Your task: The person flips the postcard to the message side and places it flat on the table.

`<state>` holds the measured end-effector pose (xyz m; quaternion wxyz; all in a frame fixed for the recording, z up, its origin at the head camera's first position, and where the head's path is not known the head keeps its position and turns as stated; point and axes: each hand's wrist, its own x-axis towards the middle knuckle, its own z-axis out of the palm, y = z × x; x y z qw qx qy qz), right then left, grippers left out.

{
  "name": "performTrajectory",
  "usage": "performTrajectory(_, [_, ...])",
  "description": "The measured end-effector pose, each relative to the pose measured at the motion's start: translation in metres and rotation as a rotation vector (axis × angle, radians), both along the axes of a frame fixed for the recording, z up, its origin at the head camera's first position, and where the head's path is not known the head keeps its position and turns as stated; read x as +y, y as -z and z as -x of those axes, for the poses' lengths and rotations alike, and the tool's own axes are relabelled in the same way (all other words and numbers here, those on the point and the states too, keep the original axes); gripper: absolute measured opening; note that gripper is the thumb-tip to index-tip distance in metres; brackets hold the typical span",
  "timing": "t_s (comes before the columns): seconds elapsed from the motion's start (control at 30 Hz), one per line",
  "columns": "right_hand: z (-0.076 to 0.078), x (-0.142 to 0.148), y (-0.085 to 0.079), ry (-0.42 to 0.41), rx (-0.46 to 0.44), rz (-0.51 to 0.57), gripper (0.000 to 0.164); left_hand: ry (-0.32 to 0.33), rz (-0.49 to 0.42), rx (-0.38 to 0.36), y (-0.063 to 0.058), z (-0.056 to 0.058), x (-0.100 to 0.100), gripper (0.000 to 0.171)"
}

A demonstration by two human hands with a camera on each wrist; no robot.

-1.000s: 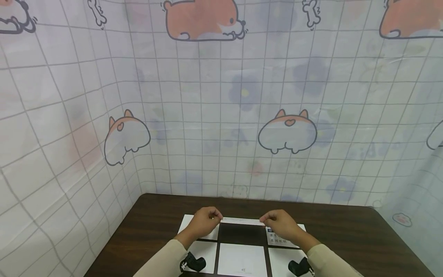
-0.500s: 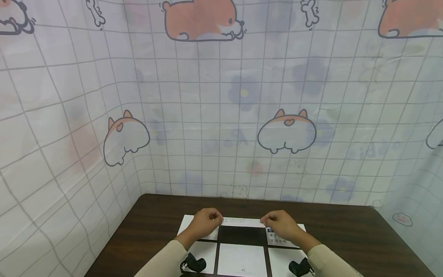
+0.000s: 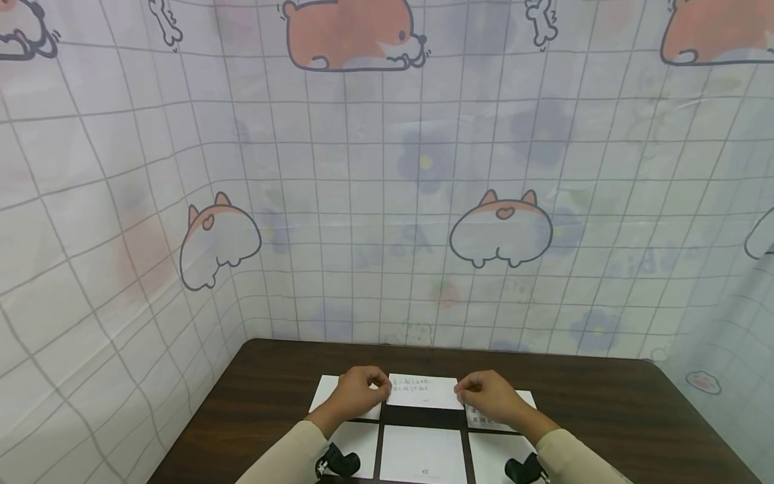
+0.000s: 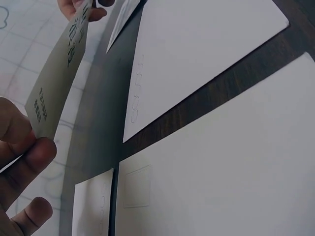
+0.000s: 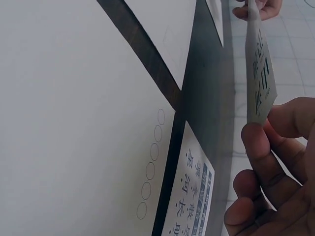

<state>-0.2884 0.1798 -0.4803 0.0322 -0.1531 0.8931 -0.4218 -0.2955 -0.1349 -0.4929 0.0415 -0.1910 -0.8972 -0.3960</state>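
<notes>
Both hands hold one white postcard [image 3: 425,392] by its left and right edges, tilted up over the dark table. Handwritten lines run across the side facing the head camera. Both wrist views catch bold printed characters on the postcard [image 4: 59,73] at a steep angle. My left hand [image 3: 361,391] pinches its left edge between thumb and finger. Opposite, my right hand [image 3: 491,393] pinches the right edge; in the right wrist view, its fingertips [image 5: 256,140] meet at the postcard's corner. Directly below the held postcard lies a dark strip of tabletop between the other cards.
Several more postcards lie in rows: a front middle one [image 3: 423,454], a front left one [image 3: 365,438], a front right one [image 3: 492,447], a back left one [image 3: 323,388] and a printed back right one [image 3: 484,421]. A patterned curtain [image 3: 387,282] hangs behind the table [image 3: 605,403].
The postcard between the hands has tilted from nearly edge-on to showing its handwritten face to the head camera. Both hands have stayed almost in place.
</notes>
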Motion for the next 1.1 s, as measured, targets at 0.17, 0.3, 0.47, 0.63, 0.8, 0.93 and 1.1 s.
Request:
performTrajectory(0.17, [0.001, -0.001, 0.003, -0.025, -0.003, 0.005, 0.007, 0.006, 0.047, 0.028, 0.001, 0.001, 0.001, 0.005])
performTrajectory(0.3, [0.000, -0.002, 0.005, -0.024, -0.016, -0.005, 0.008, 0.016, 0.072, 0.033, 0.001, 0.000, 0.001, 0.005])
performTrajectory(0.47, [-0.002, -0.003, 0.006, -0.029, -0.020, -0.016, 0.011, 0.013, 0.099, 0.028, 0.001, -0.002, 0.002, 0.005])
performTrajectory(0.63, [-0.002, -0.004, 0.010, -0.050, 0.011, -0.043, 0.012, 0.011, 0.116, 0.013, 0.000, -0.006, 0.003, 0.007])
performTrajectory(0.8, [0.000, -0.006, 0.016, -0.036, 0.043, -0.104, 0.012, 0.018, 0.155, 0.034, 0.001, -0.008, 0.003, 0.009])
performTrajectory(0.93, [-0.003, -0.009, 0.015, -0.012, 0.058, -0.130, 0.013, 0.019, 0.192, 0.054, 0.002, -0.007, 0.004, 0.009])
performTrajectory(1.1, [-0.005, -0.011, 0.014, -0.008, 0.067, -0.147, 0.015, 0.013, 0.237, 0.080, 0.005, -0.005, 0.005, 0.009])
